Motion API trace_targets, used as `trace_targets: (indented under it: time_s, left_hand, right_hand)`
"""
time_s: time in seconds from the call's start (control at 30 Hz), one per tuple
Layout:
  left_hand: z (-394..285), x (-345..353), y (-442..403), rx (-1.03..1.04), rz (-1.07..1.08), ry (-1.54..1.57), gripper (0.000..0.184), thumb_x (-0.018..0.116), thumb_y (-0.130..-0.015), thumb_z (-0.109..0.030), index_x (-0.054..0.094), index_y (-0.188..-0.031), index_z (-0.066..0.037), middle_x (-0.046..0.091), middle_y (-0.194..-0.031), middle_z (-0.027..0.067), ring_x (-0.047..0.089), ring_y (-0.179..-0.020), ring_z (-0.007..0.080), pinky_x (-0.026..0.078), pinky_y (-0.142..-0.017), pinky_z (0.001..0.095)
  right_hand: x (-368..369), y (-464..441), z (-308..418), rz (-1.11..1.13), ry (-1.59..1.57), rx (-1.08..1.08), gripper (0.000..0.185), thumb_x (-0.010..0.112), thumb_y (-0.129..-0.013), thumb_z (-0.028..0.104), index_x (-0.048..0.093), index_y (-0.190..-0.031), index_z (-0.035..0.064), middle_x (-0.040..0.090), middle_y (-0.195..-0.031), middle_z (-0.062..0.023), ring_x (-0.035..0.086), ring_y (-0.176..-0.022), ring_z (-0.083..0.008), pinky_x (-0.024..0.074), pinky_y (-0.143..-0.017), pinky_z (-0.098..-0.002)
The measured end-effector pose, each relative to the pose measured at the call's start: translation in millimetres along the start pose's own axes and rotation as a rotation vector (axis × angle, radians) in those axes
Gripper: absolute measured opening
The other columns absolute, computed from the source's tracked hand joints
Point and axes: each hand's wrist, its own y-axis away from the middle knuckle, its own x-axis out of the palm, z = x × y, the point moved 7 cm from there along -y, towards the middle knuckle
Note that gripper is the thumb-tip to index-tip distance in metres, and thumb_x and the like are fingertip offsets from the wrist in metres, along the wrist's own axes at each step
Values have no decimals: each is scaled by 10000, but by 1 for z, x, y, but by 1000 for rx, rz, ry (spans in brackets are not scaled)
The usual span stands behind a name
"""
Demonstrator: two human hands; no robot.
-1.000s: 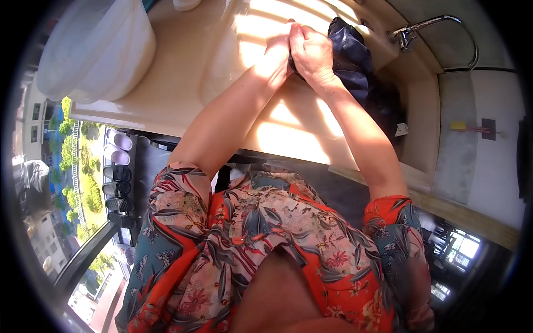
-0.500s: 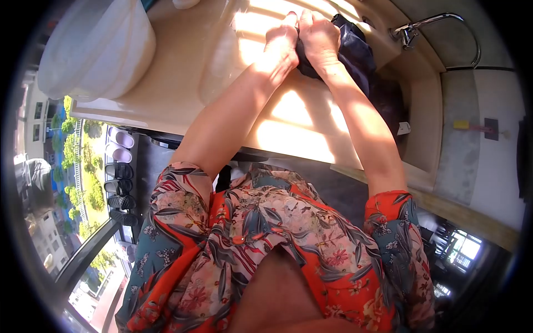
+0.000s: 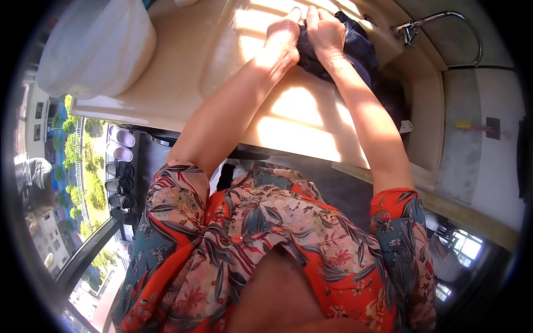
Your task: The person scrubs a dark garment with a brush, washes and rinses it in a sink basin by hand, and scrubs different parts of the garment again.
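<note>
A dark navy, wet-looking garment (image 3: 360,51) lies bunched on the cream sink counter (image 3: 300,108) at the top of the view, trailing right into the basin. Its exact kind does not show. My left hand (image 3: 283,34) is closed at the cloth's left end, fingers curled away from me. Close beside it, my right hand (image 3: 325,36) is closed over the garment, knuckles up and thumb side toward the left hand. Part of the cloth shows between and below the two hands. The fingertips of both hands are hidden.
A chrome faucet (image 3: 410,29) arches over the basin at right, where a white tag (image 3: 406,126) sticks out of dark cloth. A large white tub (image 3: 100,50) stands on the counter at left. Several slippers (image 3: 120,169) line the floor by the window.
My right hand has shifted slightly right, and the garment bulges further right and below it. A little more cloth shows between my hands. My left hand stays in nearly the same place.
</note>
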Motion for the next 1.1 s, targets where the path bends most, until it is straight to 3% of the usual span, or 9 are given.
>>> trace_targets:
  time_s: [0.17, 0.23, 0.33, 0.5, 0.6, 0.83, 1.0, 1.07, 1.1]
  left_hand:
    - [-20, 28, 34, -75, 322, -222, 306, 664, -799, -325, 601, -844, -29, 612, -760, 55, 582, -629, 141, 509, -613, 305]
    - [-20, 31, 34, -56, 411, -464, 317, 680, -782, -272, 613, -935, -3, 630, -835, 63, 604, -723, 141, 509, -660, 276]
    - [-16, 32, 29, 31, 473, -694, 326, 663, -781, -183, 599, -1025, 23, 638, -878, 80, 610, -757, 142, 509, -677, 261]
    - [-17, 26, 19, 20, 355, -376, 225, 606, -817, -112, 598, -991, 30, 638, -862, 87, 613, -736, 150, 517, -659, 265]
    - [-15, 27, 18, -14, 357, -153, 155, 566, -842, -88, 597, -949, 19, 633, -835, 90, 611, -721, 150, 524, -644, 275]
    - [3, 16, 0, -67, 167, 115, 123, 484, -879, -74, 552, -919, 21, 613, -845, 120, 614, -758, 230, 526, -715, 382]
    - [4, 9, 1, -178, 20, 170, 163, 467, -902, -133, 555, -931, 1, 613, -835, 107, 601, -735, 216, 512, -686, 359]
    - [-3, 10, 19, -42, 400, 392, 188, 459, -909, -166, 553, -928, -5, 605, -808, 88, 575, -704, 217, 489, -655, 340]
    - [-1, 2, 29, -97, 349, 430, 200, 478, -901, -192, 550, -912, -6, 591, -802, 79, 548, -703, 220, 467, -643, 336]
  right_hand:
    - [-13, -6, -68, 222, -728, 563, 335, 642, -818, 339, 641, -807, 4, 630, -763, -25, 574, -669, -104, 461, -619, -251]
    - [-26, -3, -67, 295, -1048, 618, 432, 667, -787, 385, 587, -980, 8, 622, -865, -51, 595, -736, -123, 491, -698, -264]
    - [-37, -2, -72, 398, -856, 535, 423, 678, -771, 328, 567, -1002, -9, 615, -858, -64, 589, -794, -126, 485, -731, -264]
    - [-52, 12, -71, 558, -370, 294, 314, 577, -737, 73, 538, -1029, -36, 605, -901, -72, 578, -841, -138, 461, -789, -268]
    - [-53, 19, -75, 527, -583, 329, 353, 529, -713, 18, 532, -1063, -32, 589, -984, -76, 567, -873, -138, 455, -804, -269]
    - [-17, 23, -75, 63, -987, 658, 232, 519, -849, 132, 621, -1044, 58, 582, -992, -67, 500, -911, -164, 414, -784, -294]
    - [-26, 1, -21, -49, -372, 260, 226, 580, -867, 239, 642, -825, 25, 603, -715, -22, 518, -623, -123, 434, -624, -238]
    - [-35, 7, 25, -24, -161, 84, 292, 554, -871, 308, 640, -785, 43, 593, -650, -64, 530, -596, -177, 440, -600, -274]
    - [-26, 10, 30, -8, -136, 20, 337, 516, -882, 345, 642, -773, 52, 597, -648, -92, 554, -606, -216, 451, -602, -305]
